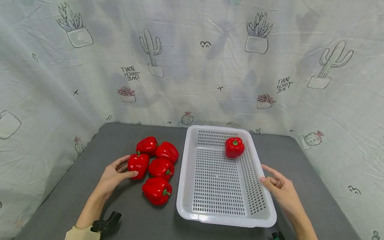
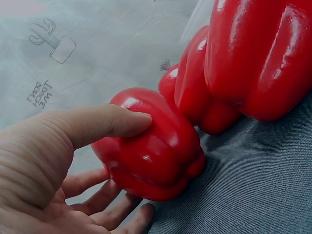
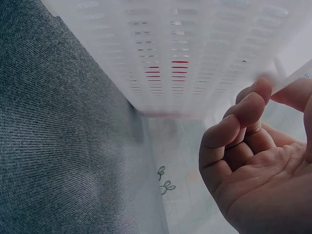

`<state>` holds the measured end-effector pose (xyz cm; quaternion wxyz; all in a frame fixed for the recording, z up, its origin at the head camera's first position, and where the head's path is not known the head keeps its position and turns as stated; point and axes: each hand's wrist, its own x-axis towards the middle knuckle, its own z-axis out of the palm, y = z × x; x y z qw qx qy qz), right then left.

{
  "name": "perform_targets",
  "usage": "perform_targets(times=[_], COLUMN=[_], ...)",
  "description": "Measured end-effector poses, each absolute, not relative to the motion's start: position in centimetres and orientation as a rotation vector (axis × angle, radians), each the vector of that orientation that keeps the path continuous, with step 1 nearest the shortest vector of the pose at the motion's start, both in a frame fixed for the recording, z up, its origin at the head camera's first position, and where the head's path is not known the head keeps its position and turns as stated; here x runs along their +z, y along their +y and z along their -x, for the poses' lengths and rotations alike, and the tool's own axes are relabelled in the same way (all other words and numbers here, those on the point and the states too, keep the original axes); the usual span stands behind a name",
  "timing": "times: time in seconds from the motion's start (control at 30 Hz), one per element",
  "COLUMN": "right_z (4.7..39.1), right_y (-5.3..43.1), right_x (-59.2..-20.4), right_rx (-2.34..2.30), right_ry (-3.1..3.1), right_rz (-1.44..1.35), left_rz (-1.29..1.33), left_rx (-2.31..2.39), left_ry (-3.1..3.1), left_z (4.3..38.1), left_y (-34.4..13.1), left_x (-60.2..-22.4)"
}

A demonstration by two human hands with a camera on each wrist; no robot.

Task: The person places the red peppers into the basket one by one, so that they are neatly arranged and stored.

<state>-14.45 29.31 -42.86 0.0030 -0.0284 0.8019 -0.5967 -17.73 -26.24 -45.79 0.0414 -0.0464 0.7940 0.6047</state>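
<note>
Facing a gray tabletop (image 1: 129, 220) and cactus cloth (image 1: 186, 63), you pinch a red pepper (image 1: 139, 164), middle left, with left fingers (image 1: 128, 174), a basket's rim (image 1: 232, 221) with right fingers (image 1: 271, 186).

You have 5 glossy red peppers (image 1: 138, 166) on a dark grey tabletop (image 1: 135, 226), and 1 red, green-stemmed pepper (image 1: 234, 150) in a white basket (image 1: 216, 186) patterned with slots. Your left sleeve (image 1: 82, 234) is pale yellow, its strap (image 1: 100, 226) black; the whitish backdrop (image 1: 186, 73) shows you dark-outlined cacti (image 1: 152, 55) and pinkish succulents (image 1: 126, 91).
</note>
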Motion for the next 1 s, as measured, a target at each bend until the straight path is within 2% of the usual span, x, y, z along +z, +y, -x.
perform_targets(times=[1.0], right_z=[14.43], right_y=[29.25], right_x=[-42.88], right_rx=[-1.862], right_ry=[2.513], right_rz=[0.074], left_rz=[0.170], left_rx=[1.928], left_ry=[2.478], left_z=[17.08], left_y=[-26.83], left_x=[-45.12])
